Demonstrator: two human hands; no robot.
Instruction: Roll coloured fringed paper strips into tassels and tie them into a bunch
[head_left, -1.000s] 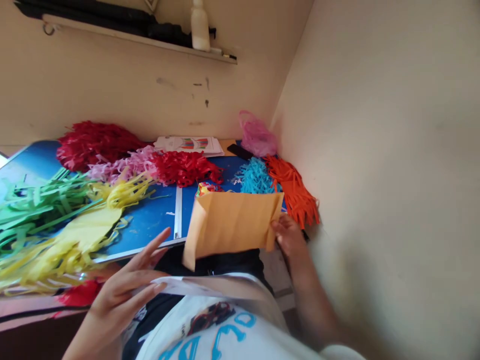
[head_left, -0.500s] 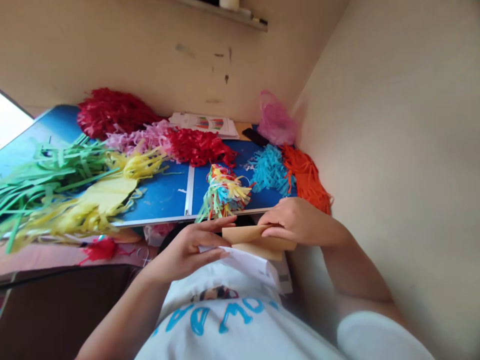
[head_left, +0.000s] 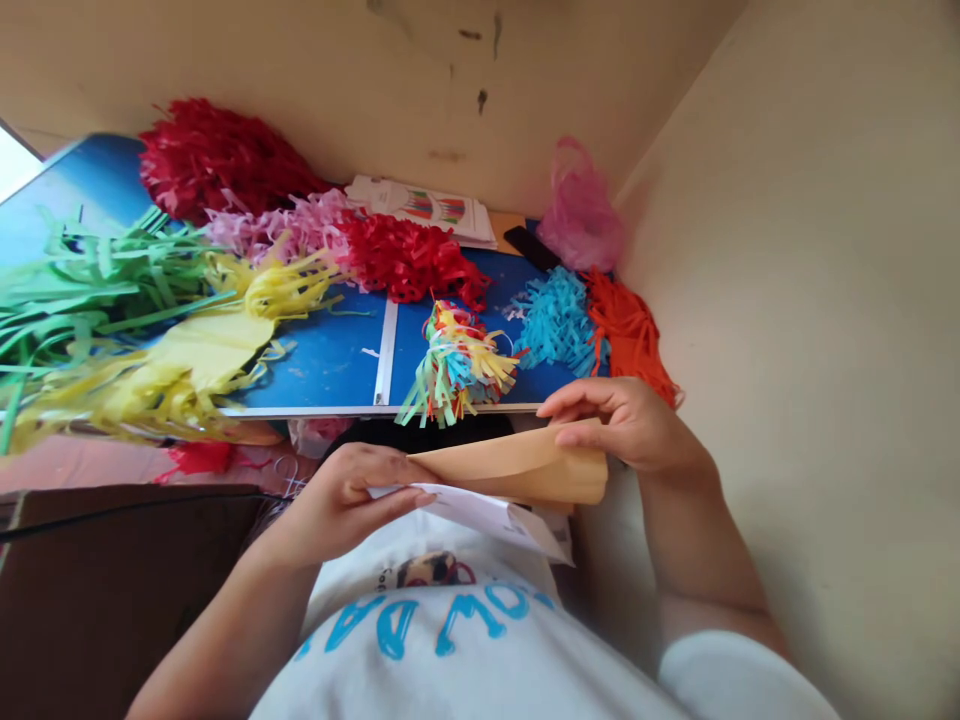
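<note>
A tan-brown sheet of paper (head_left: 517,462), bent into a curve, is held in front of my shirt below the table edge. My left hand (head_left: 360,495) is closed on its left end, with the thumb on a white printed sheet (head_left: 480,515) underneath. At the upper right edge of the tan sheet, my right hand (head_left: 634,425) pinches it between thumb and fingers. Just beyond, a small multicoloured fringed paper tassel (head_left: 461,360) lies at the front edge of the blue table (head_left: 322,350).
Piles of fringed strips lie on the table: green (head_left: 112,280), yellow (head_left: 202,350), dark red (head_left: 217,160), pink (head_left: 277,230), red (head_left: 412,255), blue (head_left: 555,320) and orange (head_left: 634,340). Behind are printed sheets (head_left: 420,208), a black phone-like object (head_left: 531,247) and a pink plastic bag (head_left: 577,225). A wall (head_left: 810,300) rises at right.
The tan sheet now shows more of its length between my hands. My right hand has moved right, and my left fingers have closed on the sheet. The view has tilted down.
</note>
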